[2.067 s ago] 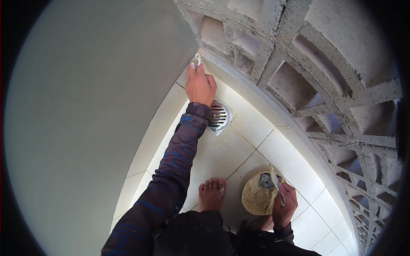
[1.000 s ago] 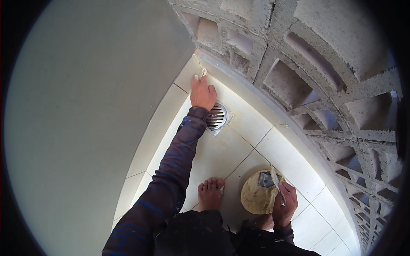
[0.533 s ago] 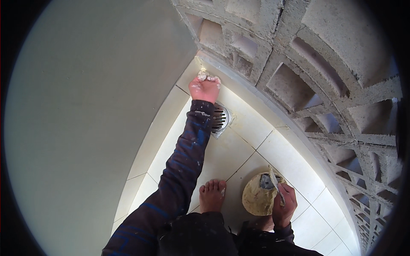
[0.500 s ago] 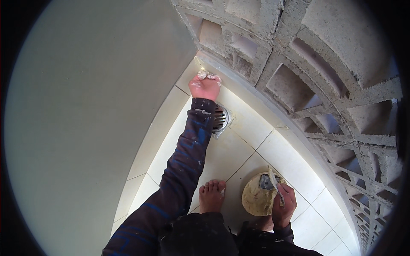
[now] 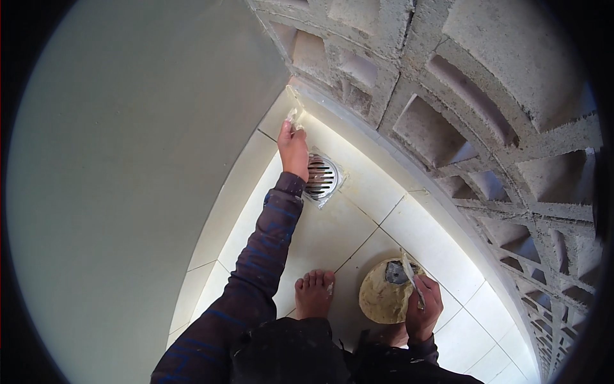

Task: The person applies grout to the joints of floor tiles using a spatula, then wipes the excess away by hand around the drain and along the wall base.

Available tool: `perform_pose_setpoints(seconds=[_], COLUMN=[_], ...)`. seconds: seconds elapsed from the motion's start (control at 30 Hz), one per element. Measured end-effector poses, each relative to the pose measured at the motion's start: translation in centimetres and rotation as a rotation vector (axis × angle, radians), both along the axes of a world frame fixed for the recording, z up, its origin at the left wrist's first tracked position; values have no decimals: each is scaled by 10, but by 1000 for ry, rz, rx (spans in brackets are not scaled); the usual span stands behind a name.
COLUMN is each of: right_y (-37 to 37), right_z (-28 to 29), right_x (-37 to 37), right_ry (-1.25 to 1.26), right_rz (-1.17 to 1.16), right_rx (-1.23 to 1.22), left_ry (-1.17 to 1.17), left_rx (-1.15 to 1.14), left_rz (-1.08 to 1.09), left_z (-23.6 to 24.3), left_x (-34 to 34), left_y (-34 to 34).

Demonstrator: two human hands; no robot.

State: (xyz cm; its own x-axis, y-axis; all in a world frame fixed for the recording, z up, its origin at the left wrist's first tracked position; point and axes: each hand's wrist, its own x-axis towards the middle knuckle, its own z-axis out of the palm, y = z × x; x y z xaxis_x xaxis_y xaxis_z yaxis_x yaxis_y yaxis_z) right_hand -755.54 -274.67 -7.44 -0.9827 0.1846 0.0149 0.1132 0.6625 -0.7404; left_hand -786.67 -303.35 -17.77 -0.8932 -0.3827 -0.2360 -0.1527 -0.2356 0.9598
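My left hand [image 5: 293,153] reaches to the far corner, just above the skirting tiles. Its fingers are bunched together, and pale paste [image 5: 293,116] covers the tips; whether they pinch anything else is hidden. Near my feet, my right hand [image 5: 425,307] is closed on the right edge of a round bowl [image 5: 377,313]. Thick cream paste and a dark grey patch [image 5: 396,272] show inside it. A thin paste-smeared strip [image 5: 408,272] rises under my right fingers; I cannot tell if it is rim or a separate tool.
A round metal floor drain [image 5: 322,178] lies beside my left wrist. Cream tiles [image 5: 345,224] cover the floor. A smooth grey wall [image 5: 128,192] stands on the left, a pierced concrete block wall [image 5: 435,128] on the right. My bare foot [image 5: 314,296] rests on the tiles.
My left hand has turned and drawn back slightly from the corner, uncovering more of the drain. My right hand and the bowl stay nearly in place.
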Motion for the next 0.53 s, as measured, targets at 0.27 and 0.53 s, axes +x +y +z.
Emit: perform_pose_setpoints(seconds=[0.27,0.53], right_y=[-3,2], right_z=[3,8], right_x=[7,3], right_ry=[-7,-379], right_rz=[12,-105], right_rx=[-30,-366], left_ry=[-104,107], left_rx=[120,909], left_rz=[-53,-176], left_z=[-5,-3], left_x=[0,-2], left_y=[-9,-23])
